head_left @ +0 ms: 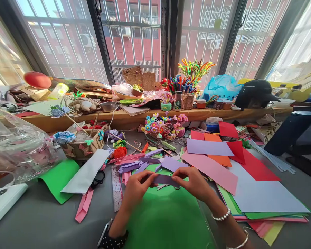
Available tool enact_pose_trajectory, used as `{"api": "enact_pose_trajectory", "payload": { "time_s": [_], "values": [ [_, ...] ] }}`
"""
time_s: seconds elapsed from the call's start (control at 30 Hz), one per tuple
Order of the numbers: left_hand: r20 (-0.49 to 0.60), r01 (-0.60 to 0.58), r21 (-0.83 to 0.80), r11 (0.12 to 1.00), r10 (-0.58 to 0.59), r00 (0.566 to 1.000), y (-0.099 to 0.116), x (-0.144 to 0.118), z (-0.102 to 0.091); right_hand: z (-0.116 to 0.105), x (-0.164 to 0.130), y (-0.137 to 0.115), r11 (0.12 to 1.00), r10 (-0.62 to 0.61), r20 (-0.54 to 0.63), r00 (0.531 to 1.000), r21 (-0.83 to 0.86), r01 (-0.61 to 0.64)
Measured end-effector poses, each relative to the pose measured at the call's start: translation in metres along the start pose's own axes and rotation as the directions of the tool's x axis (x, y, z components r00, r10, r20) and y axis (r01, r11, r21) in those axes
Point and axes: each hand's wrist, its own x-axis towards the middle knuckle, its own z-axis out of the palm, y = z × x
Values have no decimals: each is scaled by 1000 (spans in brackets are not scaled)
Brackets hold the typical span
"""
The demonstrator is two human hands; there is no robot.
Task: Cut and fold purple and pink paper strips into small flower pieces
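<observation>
The purple paper strip (165, 179) is held just above the green sheet (168, 214), low of centre on the tabletop (41, 221). The left hand (136, 186) pinches its 9 o'clock end, the right hand (195, 183) its 3 o'clock end; each grip is clenched on paper. A clean fold likely needs edges aligned before pressing. More purple strips (137, 166) lie at 11 o'clock, a ruler (116, 188) at 9, stacked coloured sheets (261, 197) at 3.

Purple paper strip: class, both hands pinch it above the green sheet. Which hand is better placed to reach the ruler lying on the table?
Left, probably. The ruler lies just outside the left hand, while the right hand would have to cross over the purple paper strip and the green sheet.
</observation>
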Motion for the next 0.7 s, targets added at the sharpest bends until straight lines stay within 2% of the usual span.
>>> {"api": "enact_pose_trajectory", "payload": {
  "time_s": [0.13,0.23,0.3,0.33,0.43,0.47,0.6,0.7],
  "values": [
    [-101,26,-55,998,-32,994,1,0,-10,-17,0,8,997,60,-27,998,40,-59],
    [-140,26,-73,997,-36,989,2,0,-12,-22,0,9,989,138,-155,978,79,-127],
    [-83,34,-57,998,-38,996,2,0,-11,-18,0,7,985,128,-187,974,139,-103],
    [-42,40,-50,998,-42,998,3,0,-10,-14,1,5,984,103,-167,981,164,-76],
    [2,39,-67,997,-39,999,2,1,-6,-1,1,-2,981,68,28,997,179,-72],
    [-11,32,-96,995,-33,999,2,1,-4,3,1,-3,980,87,34,996,177,-92],
    [-6,68,-270,960,-72,997,-3,3,3,13,2,-2,954,197,-87,977,247,-170],
    [18,109,-303,947,-109,994,-5,3,7,17,2,-1,922,234,-93,968,337,-191]
  ]
}}
